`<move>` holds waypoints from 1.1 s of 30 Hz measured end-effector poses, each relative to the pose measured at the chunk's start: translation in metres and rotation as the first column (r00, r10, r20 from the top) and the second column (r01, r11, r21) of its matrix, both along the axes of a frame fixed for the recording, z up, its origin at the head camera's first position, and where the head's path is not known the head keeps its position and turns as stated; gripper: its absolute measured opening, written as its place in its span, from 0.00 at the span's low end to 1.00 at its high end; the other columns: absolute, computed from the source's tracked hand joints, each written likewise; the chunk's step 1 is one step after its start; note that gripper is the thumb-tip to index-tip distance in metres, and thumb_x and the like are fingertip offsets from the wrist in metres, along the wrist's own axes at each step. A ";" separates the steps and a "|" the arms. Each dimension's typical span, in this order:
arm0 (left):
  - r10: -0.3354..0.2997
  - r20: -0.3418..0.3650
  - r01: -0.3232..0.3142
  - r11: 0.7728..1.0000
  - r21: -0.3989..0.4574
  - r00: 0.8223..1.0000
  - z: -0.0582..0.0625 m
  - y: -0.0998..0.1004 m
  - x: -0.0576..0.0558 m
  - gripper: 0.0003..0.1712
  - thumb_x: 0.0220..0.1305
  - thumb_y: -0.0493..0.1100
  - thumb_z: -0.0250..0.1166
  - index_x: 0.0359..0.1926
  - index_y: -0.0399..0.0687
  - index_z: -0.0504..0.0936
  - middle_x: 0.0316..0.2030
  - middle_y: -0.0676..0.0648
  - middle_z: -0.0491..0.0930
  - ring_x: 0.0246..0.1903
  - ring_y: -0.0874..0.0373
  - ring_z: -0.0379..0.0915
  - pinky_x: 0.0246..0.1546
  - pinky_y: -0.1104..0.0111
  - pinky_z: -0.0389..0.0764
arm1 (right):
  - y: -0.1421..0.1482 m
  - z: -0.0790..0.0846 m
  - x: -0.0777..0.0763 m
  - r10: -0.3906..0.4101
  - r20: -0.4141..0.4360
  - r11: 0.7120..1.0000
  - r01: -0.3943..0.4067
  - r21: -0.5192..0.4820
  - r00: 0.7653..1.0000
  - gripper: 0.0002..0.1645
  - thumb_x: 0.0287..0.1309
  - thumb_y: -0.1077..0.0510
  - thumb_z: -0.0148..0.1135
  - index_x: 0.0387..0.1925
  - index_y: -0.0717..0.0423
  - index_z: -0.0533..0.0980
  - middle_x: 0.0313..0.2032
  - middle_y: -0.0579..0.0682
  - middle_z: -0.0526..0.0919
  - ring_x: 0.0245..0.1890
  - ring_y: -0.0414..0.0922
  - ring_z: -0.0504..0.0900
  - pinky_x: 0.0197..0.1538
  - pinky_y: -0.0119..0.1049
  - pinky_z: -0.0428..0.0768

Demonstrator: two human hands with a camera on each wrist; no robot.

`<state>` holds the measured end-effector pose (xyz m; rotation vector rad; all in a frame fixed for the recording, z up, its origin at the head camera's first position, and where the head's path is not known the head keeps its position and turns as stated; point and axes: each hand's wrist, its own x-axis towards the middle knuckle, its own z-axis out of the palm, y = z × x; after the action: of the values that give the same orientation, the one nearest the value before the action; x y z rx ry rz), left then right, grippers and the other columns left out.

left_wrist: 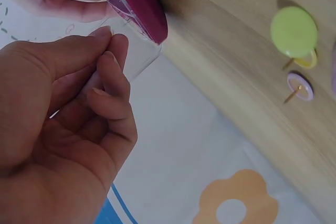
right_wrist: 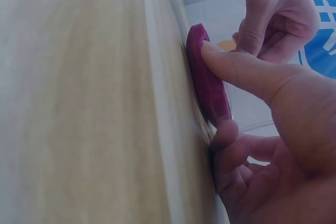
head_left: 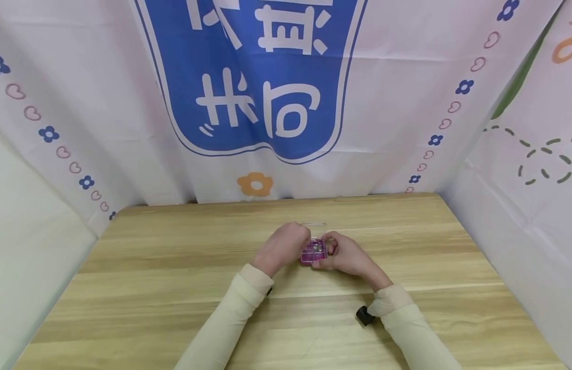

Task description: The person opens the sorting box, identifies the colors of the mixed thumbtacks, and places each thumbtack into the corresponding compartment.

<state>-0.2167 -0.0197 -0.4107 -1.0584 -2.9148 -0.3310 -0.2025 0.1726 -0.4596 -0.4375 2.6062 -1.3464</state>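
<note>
A small magenta compartment box (head_left: 313,251) lies on the wooden table, its clear lid (head_left: 315,228) raised at the far side. Small pale and green pieces show in its compartments. My right hand (head_left: 348,254) grips the box's right side, thumb (right_wrist: 236,66) along the near wall and curled fingers at the other end. Over the left part of the box is my left hand (head_left: 286,244), thumb and forefinger tips pressed together (left_wrist: 110,35). A tiny glint shows between these tips; I cannot tell what they pinch. In the left wrist view, a green thumbtack (left_wrist: 294,31) and a lilac thumbtack (left_wrist: 300,86) lie on the table.
A yellow thumbtack (left_wrist: 307,59) lies partly under the green one. The wooden table (head_left: 174,267) ends at a hanging white cloth (head_left: 397,103) with a blue printed panel. A black wrist device (head_left: 365,315) sits by my right sleeve.
</note>
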 end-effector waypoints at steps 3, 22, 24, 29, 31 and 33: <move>0.020 0.024 -0.021 1.000 0.022 0.999 -0.001 -0.002 0.000 0.12 0.58 0.30 0.60 0.20 0.46 0.81 0.16 0.55 0.74 0.17 0.62 0.66 0.17 0.74 0.72 | -0.002 0.000 0.000 0.010 0.006 1.000 -0.010 -0.004 1.000 0.43 0.32 0.50 0.80 0.53 0.57 0.71 0.29 0.53 0.76 0.27 0.46 0.72 0.30 0.40 0.73; 0.093 0.018 -0.094 0.994 0.061 0.996 0.000 -0.060 -0.001 0.08 0.60 0.35 0.61 0.29 0.47 0.85 0.27 0.53 0.81 0.29 0.61 0.74 0.35 0.66 0.79 | -0.005 0.004 -0.003 -0.015 0.031 0.999 0.013 0.053 0.999 0.47 0.28 0.47 0.80 0.54 0.56 0.70 0.30 0.53 0.76 0.27 0.46 0.72 0.31 0.40 0.74; 0.098 0.028 -0.100 0.993 0.066 0.995 -0.002 -0.072 0.000 0.08 0.60 0.35 0.60 0.28 0.47 0.85 0.27 0.54 0.81 0.29 0.63 0.74 0.33 0.67 0.79 | -0.005 0.004 -0.003 -0.019 0.030 0.998 0.018 0.060 0.999 0.47 0.29 0.47 0.80 0.54 0.56 0.70 0.30 0.52 0.76 0.26 0.46 0.72 0.30 0.39 0.74; 0.108 0.114 -0.122 0.985 0.119 0.988 -0.002 -0.095 0.006 0.07 0.57 0.34 0.62 0.27 0.47 0.86 0.25 0.54 0.81 0.26 0.64 0.72 0.29 0.67 0.78 | -0.002 0.004 -0.003 -0.011 0.022 0.998 0.010 0.063 1.000 0.45 0.30 0.46 0.80 0.53 0.56 0.70 0.29 0.52 0.75 0.24 0.46 0.71 0.28 0.39 0.73; 0.108 0.143 -0.127 0.983 0.135 0.984 -0.002 -0.100 0.008 0.07 0.55 0.33 0.63 0.27 0.46 0.86 0.24 0.54 0.81 0.25 0.64 0.72 0.29 0.67 0.78 | -0.001 0.004 -0.003 -0.016 0.021 0.998 0.014 0.065 1.000 0.46 0.30 0.45 0.80 0.53 0.56 0.70 0.29 0.52 0.75 0.25 0.45 0.71 0.29 0.38 0.73; 0.105 0.157 -0.127 0.982 0.140 0.982 -0.003 -0.103 0.009 0.06 0.54 0.33 0.64 0.26 0.47 0.86 0.24 0.55 0.80 0.24 0.64 0.72 0.28 0.67 0.78 | 0.001 0.005 -0.003 -0.024 0.021 0.997 0.022 0.069 0.999 0.46 0.29 0.45 0.80 0.53 0.56 0.70 0.29 0.52 0.75 0.25 0.46 0.71 0.29 0.38 0.73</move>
<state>-0.2076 -0.1225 -0.4134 -0.8739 -3.0063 -0.6392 -0.2057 0.1733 -0.4547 -0.3814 2.6387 -1.2564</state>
